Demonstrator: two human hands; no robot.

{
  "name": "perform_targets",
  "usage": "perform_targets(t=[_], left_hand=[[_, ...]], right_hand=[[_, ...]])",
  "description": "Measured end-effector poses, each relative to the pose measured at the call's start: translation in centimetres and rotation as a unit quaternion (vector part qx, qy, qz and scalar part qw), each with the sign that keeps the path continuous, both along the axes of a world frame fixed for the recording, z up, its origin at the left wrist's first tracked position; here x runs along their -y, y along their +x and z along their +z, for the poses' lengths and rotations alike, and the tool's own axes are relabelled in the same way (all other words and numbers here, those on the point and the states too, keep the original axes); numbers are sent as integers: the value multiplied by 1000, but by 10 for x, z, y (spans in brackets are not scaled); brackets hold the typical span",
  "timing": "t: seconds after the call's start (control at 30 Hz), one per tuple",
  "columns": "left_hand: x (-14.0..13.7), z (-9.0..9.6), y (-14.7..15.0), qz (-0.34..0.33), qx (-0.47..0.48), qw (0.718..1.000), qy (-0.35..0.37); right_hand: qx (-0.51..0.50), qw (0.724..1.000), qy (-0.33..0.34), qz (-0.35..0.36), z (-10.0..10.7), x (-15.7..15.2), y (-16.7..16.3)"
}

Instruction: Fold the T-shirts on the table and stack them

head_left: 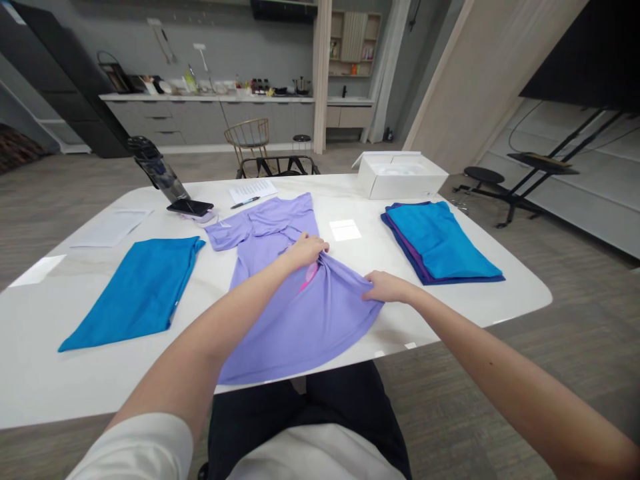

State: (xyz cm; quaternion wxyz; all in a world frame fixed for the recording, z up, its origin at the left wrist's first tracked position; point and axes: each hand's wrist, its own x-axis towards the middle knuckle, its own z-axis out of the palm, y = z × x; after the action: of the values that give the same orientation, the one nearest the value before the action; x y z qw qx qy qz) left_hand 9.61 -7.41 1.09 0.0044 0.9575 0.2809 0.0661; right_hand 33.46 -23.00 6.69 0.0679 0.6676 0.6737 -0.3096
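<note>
A lavender T-shirt (280, 333) lies spread on the white table, its sleeves and collar toward the far side and its hem near me. My left hand (306, 252) pinches the shirt's right side about midway along. At the hem's right corner, my right hand (387, 287) grips the cloth and holds it slightly raised. Between the two hands the fabric is gathered into creases. A bit of pink print shows below my left hand; the rest of it is hidden in the folds.
A folded blue garment (137, 290) lies left, and a stack of folded blue and purple garments (440, 240) lies right. Behind are a white box (403, 179), a pen (245, 203), paper sheets (111, 227), a phone (193, 207) and a dark bottle-like object (160, 170).
</note>
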Motion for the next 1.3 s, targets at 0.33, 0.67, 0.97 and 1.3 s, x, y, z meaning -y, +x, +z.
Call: perform_targets(t=[0.33,0.67,0.97,1.3], left_hand=[[7,11,-6,1,55,998,30],[65,3,-97,6,41,999,14],[149,1,-120,-72,34,996,-42],[194,25,-121,-61,6,995,-80]], right_hand=[[-162,968,194,1,56,53,-22],[-213,943,111,230,21,83,-126],[-73,960,-16,270,-2,57,-113],[24,962,-1,271,-13,56,-101]])
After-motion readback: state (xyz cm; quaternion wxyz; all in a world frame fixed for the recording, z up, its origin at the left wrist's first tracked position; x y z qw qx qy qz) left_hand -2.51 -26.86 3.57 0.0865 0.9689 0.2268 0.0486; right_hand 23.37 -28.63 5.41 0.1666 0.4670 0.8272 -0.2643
